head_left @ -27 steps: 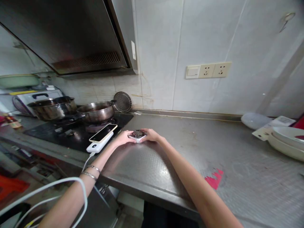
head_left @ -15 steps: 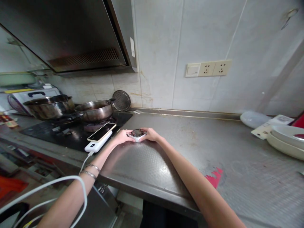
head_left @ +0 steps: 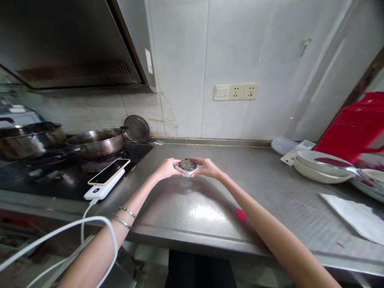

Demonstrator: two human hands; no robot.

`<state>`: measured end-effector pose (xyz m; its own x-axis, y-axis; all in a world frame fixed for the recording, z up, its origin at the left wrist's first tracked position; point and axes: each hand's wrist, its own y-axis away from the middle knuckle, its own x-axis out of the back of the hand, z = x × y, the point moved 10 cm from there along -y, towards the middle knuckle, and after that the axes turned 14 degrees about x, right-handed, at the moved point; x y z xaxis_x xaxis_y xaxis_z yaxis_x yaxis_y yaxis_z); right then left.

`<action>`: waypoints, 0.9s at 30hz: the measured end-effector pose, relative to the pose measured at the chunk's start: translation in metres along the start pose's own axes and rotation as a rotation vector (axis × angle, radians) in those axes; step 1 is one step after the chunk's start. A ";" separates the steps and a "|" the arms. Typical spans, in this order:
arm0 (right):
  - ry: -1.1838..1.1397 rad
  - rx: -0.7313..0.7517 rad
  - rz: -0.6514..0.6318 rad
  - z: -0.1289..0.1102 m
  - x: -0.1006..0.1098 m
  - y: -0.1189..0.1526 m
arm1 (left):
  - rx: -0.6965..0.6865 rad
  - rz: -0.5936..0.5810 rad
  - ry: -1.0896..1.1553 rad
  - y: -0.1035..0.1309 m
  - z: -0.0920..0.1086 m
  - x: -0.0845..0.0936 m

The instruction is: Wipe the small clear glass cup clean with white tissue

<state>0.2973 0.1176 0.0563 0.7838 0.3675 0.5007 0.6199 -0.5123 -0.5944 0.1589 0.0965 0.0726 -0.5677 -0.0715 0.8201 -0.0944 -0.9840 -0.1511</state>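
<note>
Small white container [head_left: 187, 173], dark round top facing up: is sitting at or just above the steel counter [head_left: 255, 170], right of the black stove [head_left: 75, 182], contact beneath not showing; left hand [head_left: 166, 169] and right hand [head_left: 209, 168] are gripping opposite sides, fingers partly curled; the two-handed hold is seemingly established, release is not yet happening; against the earlier frame, container and hands are lying farther from the stove, and a red jug-like object [head_left: 348, 128] is showing more fully
</note>
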 end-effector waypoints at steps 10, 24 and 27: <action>0.090 -0.180 0.113 0.000 0.082 0.101 | -0.194 -0.063 0.031 -0.019 0.087 -0.093; 0.119 -0.228 0.066 0.005 0.084 0.114 | -0.181 -0.094 0.051 -0.015 0.089 -0.115; 0.122 -0.223 0.062 0.006 0.084 0.117 | -0.191 -0.086 0.050 -0.014 0.090 -0.118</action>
<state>0.4359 0.0934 0.0257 0.8010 0.2413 0.5478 0.5369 -0.6945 -0.4790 0.3008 0.1041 0.0279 -0.5898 0.0246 0.8072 -0.2949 -0.9371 -0.1869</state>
